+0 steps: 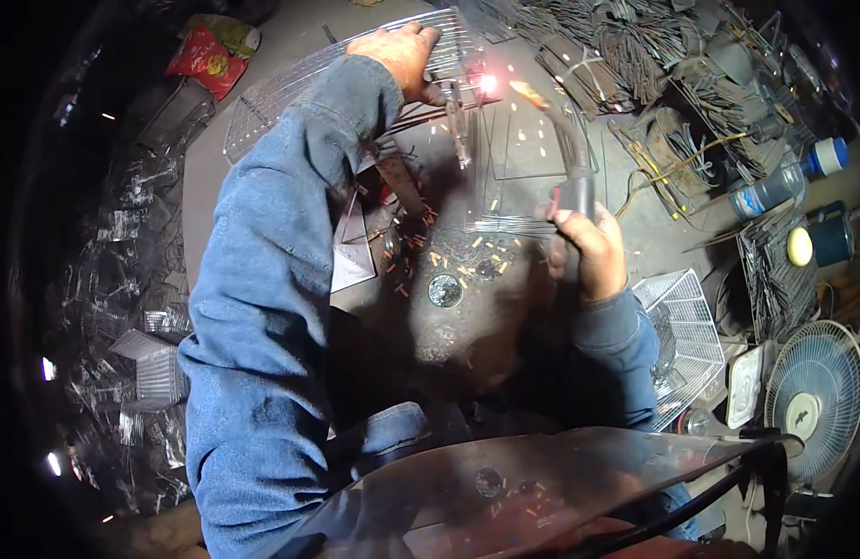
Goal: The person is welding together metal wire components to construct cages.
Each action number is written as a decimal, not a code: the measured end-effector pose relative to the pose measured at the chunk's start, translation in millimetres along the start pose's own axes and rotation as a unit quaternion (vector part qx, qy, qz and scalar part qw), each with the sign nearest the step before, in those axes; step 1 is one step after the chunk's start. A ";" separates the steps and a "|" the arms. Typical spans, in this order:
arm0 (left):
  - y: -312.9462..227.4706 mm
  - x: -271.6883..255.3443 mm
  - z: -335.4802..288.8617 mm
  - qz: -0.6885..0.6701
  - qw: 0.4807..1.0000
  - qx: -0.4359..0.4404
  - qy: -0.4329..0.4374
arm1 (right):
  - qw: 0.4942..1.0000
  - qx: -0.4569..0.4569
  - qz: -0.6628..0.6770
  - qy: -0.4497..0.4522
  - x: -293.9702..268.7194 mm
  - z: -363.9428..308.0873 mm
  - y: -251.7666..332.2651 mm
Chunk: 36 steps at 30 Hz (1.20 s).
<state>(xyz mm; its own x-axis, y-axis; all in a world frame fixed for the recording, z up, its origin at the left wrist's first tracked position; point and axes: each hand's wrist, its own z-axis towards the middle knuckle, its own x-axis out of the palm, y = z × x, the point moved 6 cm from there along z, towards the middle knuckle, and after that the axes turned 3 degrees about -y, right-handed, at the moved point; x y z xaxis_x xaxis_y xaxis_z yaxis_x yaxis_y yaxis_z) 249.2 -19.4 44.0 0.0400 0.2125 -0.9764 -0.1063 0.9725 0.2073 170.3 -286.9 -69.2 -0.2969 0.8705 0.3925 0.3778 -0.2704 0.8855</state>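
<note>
My left hand (397, 58) grips a bent-wire rack (285, 107) near its right end, fingers over the wires and thumb beside a metal clamp-like piece (460, 126). A welding torch (573, 144) with a curved neck is in my right hand (593, 250), thumb near its red trigger. The torch's nozzle tip glows orange, pointing up and left. A small bright reddish spot (488, 84) burns at the rack's edge, a little left of the nozzle. Thin wire frames (532, 174) lie under and beside the torch.
Bundles of metal rods (635, 42) pile up at the far right. A bottle (770, 194), wire basket (681, 340) and fan (814, 401) stand on the right. Small stubs surround a round metal piece (445, 291). Wire baskets (160, 373) crowd the left. A transparent visor (504, 494) crosses the lower view.
</note>
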 end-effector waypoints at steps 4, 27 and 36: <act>3.9 10.9 -9.4 0.020 0.999 -0.033 -0.035 | 0.999 0.016 -0.027 -0.004 0.6 1.2 -13.0; 114.3 -237.0 -105.6 0.124 0.943 -0.138 -0.275 | 0.986 0.063 -0.112 0.109 46.9 23.1 -47.1; 68.7 -84.7 -203.6 -0.152 0.985 0.033 -0.079 | 0.963 -0.044 -0.243 0.105 26.9 40.3 -51.3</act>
<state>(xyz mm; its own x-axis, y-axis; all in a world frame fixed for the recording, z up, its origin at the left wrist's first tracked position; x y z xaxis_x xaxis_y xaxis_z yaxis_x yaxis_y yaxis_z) 36.3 10.0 128.4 0.2147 -0.0816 -0.9733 -0.0013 0.9965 -0.0838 178.3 -233.1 -114.1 -0.5946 0.8029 -0.0413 0.0752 0.1067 0.9914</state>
